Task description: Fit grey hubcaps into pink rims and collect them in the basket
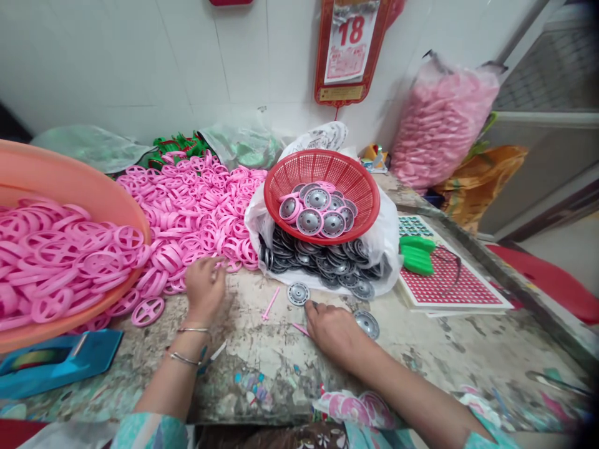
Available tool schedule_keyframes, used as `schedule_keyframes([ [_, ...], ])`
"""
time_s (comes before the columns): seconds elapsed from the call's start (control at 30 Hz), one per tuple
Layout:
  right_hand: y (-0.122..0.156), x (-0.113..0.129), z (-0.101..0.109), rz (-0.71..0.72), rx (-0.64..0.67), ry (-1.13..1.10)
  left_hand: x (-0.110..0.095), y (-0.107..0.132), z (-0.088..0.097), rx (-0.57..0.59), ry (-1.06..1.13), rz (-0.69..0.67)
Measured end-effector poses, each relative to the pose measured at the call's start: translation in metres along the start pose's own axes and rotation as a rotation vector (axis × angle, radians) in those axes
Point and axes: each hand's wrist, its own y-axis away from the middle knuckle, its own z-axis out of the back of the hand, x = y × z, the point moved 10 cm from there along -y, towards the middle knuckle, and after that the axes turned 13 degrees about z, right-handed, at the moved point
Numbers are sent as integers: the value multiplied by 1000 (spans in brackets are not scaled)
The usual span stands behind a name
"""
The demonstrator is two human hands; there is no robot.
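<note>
My left hand (204,285) is at the near edge of a heap of pink spoked plastic wheels (201,212). Its fingers are curled toward the wheels and slightly blurred, so their grip is unclear. My right hand (333,330) rests low over the table, fingers bent together. Something small and dark shows at its fingertips, mostly hidden. Just beyond them lies a grey plastic disc (298,293), and another grey disc (367,324) lies beside the knuckles. One pink headed pin (270,304) lies between my hands; a second pink stick (300,328) pokes out by my right thumb.
A red basket (322,161) of pink-and-grey wheels stands above a white bag (390,262) of grey discs. At left are an orange basin (93,171) of pink wheels and a blue tape dispenser (93,362). Green pieces (417,254) lie on sticker sheets (461,284).
</note>
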Motion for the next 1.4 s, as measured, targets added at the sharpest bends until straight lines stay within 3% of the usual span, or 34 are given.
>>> schedule_keyframes([
  [0.13,-3,-1,9,3,32,-25,58,-13,53,-251,-106,173],
  [0.23,-15,3,27,35,19,-49,85,-9,70,-333,-164,245],
  [0.47,-97,60,96,404,-348,-321,114,-30,52,-212,-184,325],
  [0.57,-146,71,119,431,-440,-381,122,-43,43,-146,-178,388],
  [0.67,-196,66,133,324,-474,-447,122,-54,36,-108,-159,405],
  [0.77,-236,46,134,134,-478,-490,118,-65,29,-75,-113,408],
  [0.87,-266,27,117,-25,-397,-556,118,-76,24,-58,-36,422],
  [1.0,-287,22,101,-45,-323,-562,122,-86,5,64,5,447],
  [1.13,-295,33,97,7,-228,-413,121,-86,-15,176,-30,453],
  [1.4,-264,51,99,112,-180,-348,102,-61,-18,174,-28,397],
])
